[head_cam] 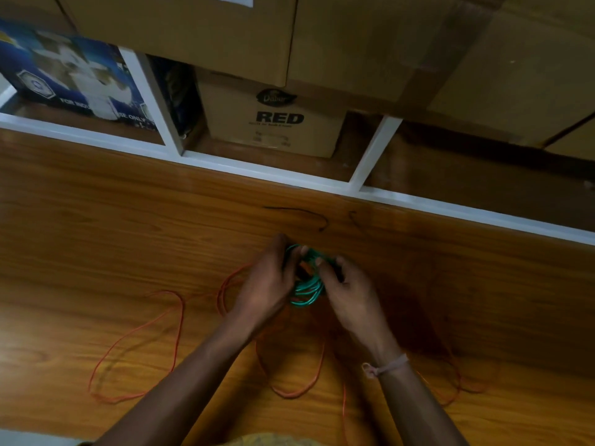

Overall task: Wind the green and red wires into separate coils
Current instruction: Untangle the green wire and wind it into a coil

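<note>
A green wire (307, 289) is wound into a small coil of several loops, held above the wooden table (96, 226) between both hands. My left hand (269, 281) grips the coil's left side with curled fingers. My right hand (346, 284) grips its right side, with fingertips on the top of the loops. The red wire (175, 320) lies loose on the table in wide, untidy loops to the left, under my forearms and off to the right.
A white-framed shelf (257, 169) runs along the table's far edge. It holds a brown carton marked RED (277, 123) and a blue printed box (70, 72), with large cardboard boxes (354, 43) above. A short dark wire (306, 214) lies on the wood behind the hands.
</note>
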Available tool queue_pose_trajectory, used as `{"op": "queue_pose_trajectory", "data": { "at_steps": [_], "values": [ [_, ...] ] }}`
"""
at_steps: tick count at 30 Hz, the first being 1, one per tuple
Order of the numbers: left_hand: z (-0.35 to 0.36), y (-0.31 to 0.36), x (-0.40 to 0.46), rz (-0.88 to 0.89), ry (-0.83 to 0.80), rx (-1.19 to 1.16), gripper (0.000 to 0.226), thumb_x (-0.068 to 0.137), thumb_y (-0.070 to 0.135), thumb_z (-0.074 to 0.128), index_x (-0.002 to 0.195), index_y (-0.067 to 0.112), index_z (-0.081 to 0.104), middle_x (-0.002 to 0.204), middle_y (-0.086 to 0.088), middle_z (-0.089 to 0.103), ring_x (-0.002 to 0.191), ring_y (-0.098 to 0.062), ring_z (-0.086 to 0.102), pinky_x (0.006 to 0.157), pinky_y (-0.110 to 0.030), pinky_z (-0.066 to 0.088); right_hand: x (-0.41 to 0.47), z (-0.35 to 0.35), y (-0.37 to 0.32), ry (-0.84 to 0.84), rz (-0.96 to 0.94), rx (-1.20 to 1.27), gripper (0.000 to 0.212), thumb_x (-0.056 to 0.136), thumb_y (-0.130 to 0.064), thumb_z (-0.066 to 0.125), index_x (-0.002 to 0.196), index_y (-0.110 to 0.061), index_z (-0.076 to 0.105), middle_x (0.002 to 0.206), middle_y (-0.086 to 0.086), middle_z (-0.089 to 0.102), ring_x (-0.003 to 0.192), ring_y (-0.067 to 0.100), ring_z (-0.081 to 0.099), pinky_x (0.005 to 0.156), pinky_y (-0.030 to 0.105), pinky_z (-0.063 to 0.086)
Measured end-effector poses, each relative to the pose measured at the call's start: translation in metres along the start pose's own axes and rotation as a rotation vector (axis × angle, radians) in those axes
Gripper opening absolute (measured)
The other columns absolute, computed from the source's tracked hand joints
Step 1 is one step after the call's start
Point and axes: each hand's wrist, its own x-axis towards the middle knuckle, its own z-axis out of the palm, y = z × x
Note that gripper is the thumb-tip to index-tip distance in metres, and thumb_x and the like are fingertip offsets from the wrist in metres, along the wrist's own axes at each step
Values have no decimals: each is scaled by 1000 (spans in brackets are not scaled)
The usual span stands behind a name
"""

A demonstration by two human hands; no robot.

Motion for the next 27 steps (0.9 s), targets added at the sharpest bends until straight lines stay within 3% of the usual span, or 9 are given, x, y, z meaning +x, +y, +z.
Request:
{"op": "queue_pose_trajectory", "data": {
  "at_steps": [3, 5, 9, 13, 18, 20, 23, 25, 27],
  "values": [
    [-8, -5, 14, -29, -24, 36, 12, 109, 32, 56, 103, 21, 57, 88, -5, 73, 79, -19, 75, 68, -55, 60, 19, -21, -15, -140, -12, -128, 24, 103, -47, 61, 105, -26, 73, 97, -7, 74, 85, 1, 69, 72, 27, 55],
    [-12, -7, 20, -47, -36, 54, 12, 109, 31, 57, 104, 20, 58, 87, -5, 74, 78, -18, 76, 66, -51, 61, 35, -38, -23, -127, -31, -135, 24, 101, -52, 61, 107, -31, 72, 98, -15, 71, 84, -4, 66, 64, 15, 49],
    [-17, -11, 27, -77, -51, 58, 13, 109, 32, 57, 104, 20, 59, 84, -3, 74, 72, -9, 75, 60, -41, 58, 104, -59, 1, 187, -104, -274, 13, 98, -38, 72, 105, -28, 73, 105, -14, 72, 95, 0, 66, 75, 21, 50],
    [-18, -12, 26, -117, -63, 42, 11, 109, 33, 55, 106, 22, 59, 85, -5, 76, 73, -8, 74, 62, -36, 59, 164, -53, 33, 242, 31, -481, 7, 89, -24, 82, 89, -24, 76, 101, -2, 76, 101, 19, 71, 94, 45, 60],
    [-22, -12, 21, -85, -52, 3, 10, 110, 29, 55, 101, 25, 58, 82, -4, 75, 71, -7, 74, 56, -28, 55, 187, -44, 51, 307, 18, -736, 14, 95, -28, 75, 88, -17, 80, 97, 6, 78, 98, 26, 73, 94, 49, 60],
    [-25, -12, 20, -78, -52, -2, 10, 110, 29, 54, 103, 24, 58, 81, -4, 74, 70, -8, 74, 56, -31, 55, 197, -42, 56, 312, 67, -790, 20, 97, -33, 70, 93, -16, 78, 101, 9, 76, 103, 32, 72, 96, 52, 57],
    [-27, -11, 18, -71, -47, -5, 11, 110, 27, 54, 101, 24, 57, 77, -2, 72, 67, -4, 72, 51, -19, 49, 196, -39, 53, 230, 137, -848, 25, 103, -33, 64, 109, -11, 74, 116, 12, 72, 114, 33, 67, 103, 52, 52],
    [-29, -9, 15, -64, -39, -18, 11, 110, 27, 55, 100, 23, 58, 77, -2, 72, 67, -4, 72, 53, -17, 47, 181, -42, 37, 156, 100, -746, 22, 106, -27, 60, 115, -11, 72, 121, 11, 71, 116, 30, 65, 102, 46, 51],
    [-32, -6, 10, -53, -34, -19, 13, 110, 28, 54, 102, 19, 59, 78, -1, 72, 69, -4, 74, 54, -18, 48, 152, -49, 12, 80, 40, -493, 17, 107, -24, 58, 117, -14, 68, 115, 7, 70, 108, 24, 67, 92, 40, 53]
  ]
}}
